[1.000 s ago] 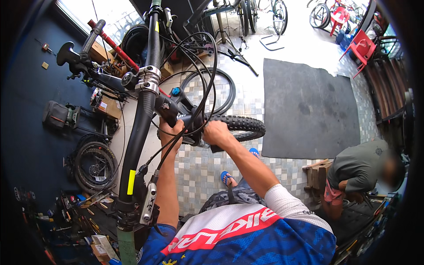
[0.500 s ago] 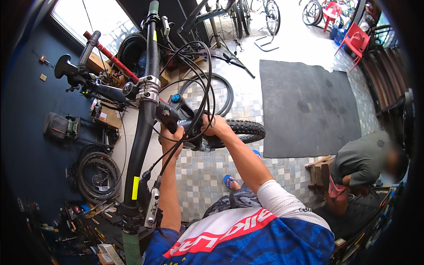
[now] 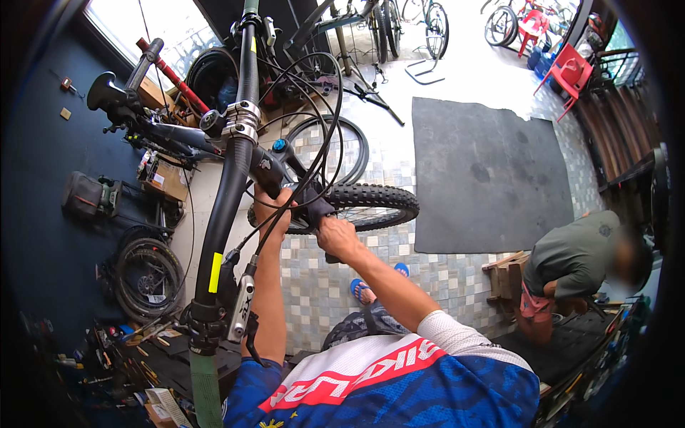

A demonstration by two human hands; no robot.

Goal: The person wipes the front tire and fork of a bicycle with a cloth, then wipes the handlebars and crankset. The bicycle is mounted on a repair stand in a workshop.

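A bicycle stands in front of me, its black handlebar (image 3: 239, 167) running lengthwise through the left half of the view. Below the bar, my left hand (image 3: 272, 212) is closed round the black suspension fork (image 3: 265, 170) near its top. Lower on the fork, my right hand (image 3: 340, 237) grips a dark cloth (image 3: 318, 207) pressed against a fork leg; part of the cloth hangs under the fist. The knobbly front tyre (image 3: 385, 200) sticks out to the right, behind the hands. Black cables (image 3: 335, 121) loop over the fork. A silver brake lever (image 3: 242, 307) hangs near my left forearm.
A dark rubber mat (image 3: 492, 178) lies on the tiled floor to the right. A person in a grey-green shirt (image 3: 574, 253) bends low at the right, beside a wooden stool (image 3: 508, 274). Loose tyres (image 3: 148, 278), tools and another bicycle crowd the left; red chairs (image 3: 569, 75) stand far right.
My right hand has moved toward me and slightly left, down along the fork, and the dark cloth now shows. The front wheel has turned a little. My left hand stays on the fork.
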